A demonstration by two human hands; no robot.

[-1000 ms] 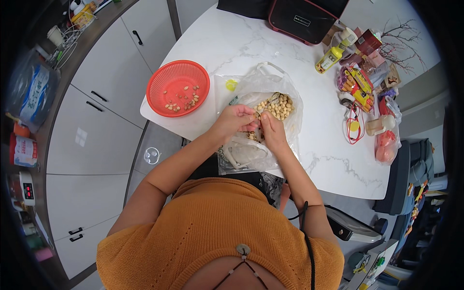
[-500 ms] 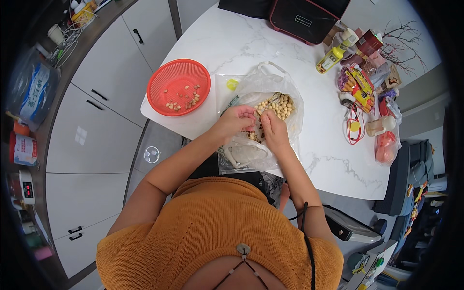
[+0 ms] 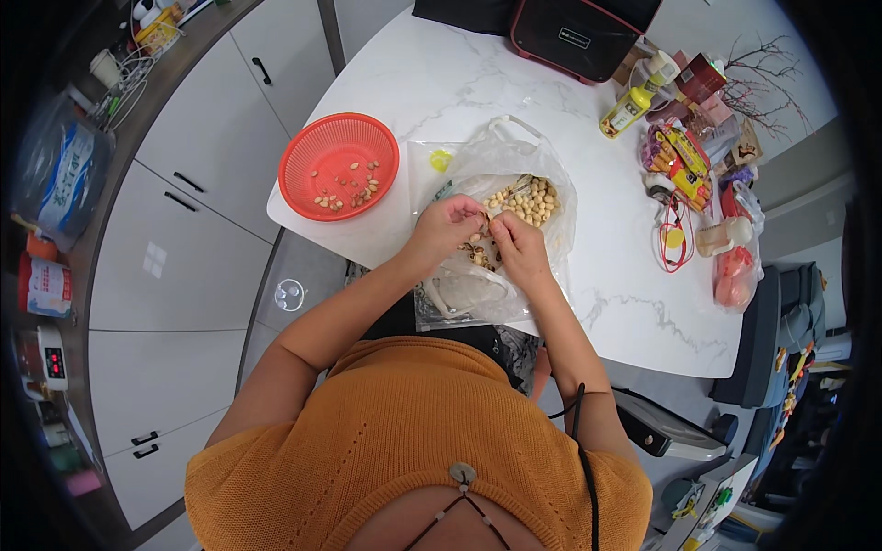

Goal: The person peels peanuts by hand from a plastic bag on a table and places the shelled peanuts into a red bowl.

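Note:
My left hand (image 3: pixel 448 228) and my right hand (image 3: pixel 519 245) meet fingertip to fingertip over an open white plastic bag (image 3: pixel 549 165). Both hands are closed in a pinch around a small nut (image 3: pixel 486 218), mostly hidden by the fingers. Beyond my right hand, a heap of pale tan unshelled nuts (image 3: pixel 535 200) fills the far part of the bag. Broken shells (image 3: pixel 480 255) with dark insides lie in the bag below my fingers. To the left, a red plastic basket (image 3: pixel 296 156) holds scattered light brown kernels (image 3: pixel 328 201).
The white marbled table (image 3: pixel 634 312) carries a black-and-red appliance (image 3: pixel 574 41) at the back. A yellow bottle (image 3: pixel 628 112), snack packs (image 3: pixel 678 165), a red cord (image 3: pixel 675 257) and a clear jar (image 3: pixel 724 237) crowd its right side. White cabinets (image 3: pixel 175 248) stand left.
My left fingers have turned slightly and drawn up closer to my right fingertips. The basket and bag stay in place.

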